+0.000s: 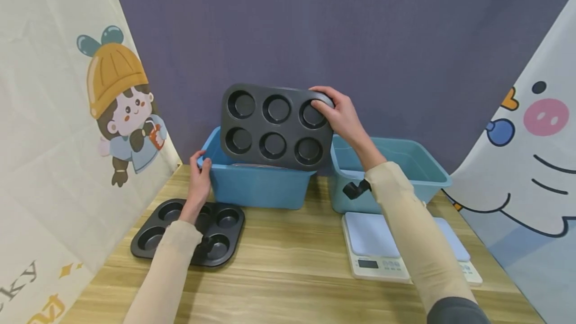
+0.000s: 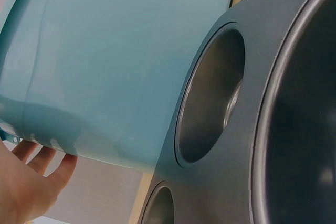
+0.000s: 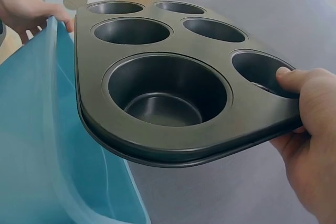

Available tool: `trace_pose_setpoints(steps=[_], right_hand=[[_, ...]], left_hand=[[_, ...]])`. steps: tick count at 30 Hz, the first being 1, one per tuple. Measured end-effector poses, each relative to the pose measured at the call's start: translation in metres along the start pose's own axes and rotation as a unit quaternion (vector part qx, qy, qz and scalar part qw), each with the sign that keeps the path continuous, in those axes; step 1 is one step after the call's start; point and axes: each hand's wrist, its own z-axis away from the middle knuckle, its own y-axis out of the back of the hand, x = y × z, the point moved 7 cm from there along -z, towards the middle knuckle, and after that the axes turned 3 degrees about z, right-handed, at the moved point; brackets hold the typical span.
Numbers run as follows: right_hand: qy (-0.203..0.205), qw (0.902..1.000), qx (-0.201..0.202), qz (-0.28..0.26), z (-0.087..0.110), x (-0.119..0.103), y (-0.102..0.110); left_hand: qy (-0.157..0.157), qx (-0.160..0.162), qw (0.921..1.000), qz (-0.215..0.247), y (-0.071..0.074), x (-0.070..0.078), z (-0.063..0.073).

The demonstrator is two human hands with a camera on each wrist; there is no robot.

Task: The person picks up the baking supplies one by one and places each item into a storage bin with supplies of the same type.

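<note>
Gripping a muffin pan (image 1: 275, 127) by its upper-right corner, the right hand (image 1: 343, 116) holds it tilted over the blue bin (image 1: 258, 189) near the frame's centre; the left hand (image 1: 198, 181) grips the bin's left rim.

Wood-grain tbl (image 1: 288, 264) holds 2 blue bins (image 1: 258, 189), dk muffin tin (image 1: 221, 233), 2 wht scales (image 1: 371, 236).

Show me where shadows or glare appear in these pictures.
Head: soft light, pale sheen on the table; left wrist: shadow on the blue bin near the left hand, glint inside a cup of the muffin pan; right wrist: backdrop washed pale at upper right.
</note>
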Motion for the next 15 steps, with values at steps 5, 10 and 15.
trace_pose_setpoints(steps=[5,10,15], right_hand=[[0.01,0.9999,0.007,-0.002,-0.013,-0.002,-0.006],[0.01,0.9999,0.01,-0.007,-0.025,0.007,-0.012],[0.007,1.0,-0.004,0.004,-0.038,0.036,-0.025]], left_hand=[[0.009,-0.002,0.9999,0.008,0.002,-0.001,-0.002],[-0.011,0.011,0.9999,-0.005,0.001,0.001,-0.002],[-0.027,0.019,0.9994,-0.001,-0.001,0.0,0.0]])
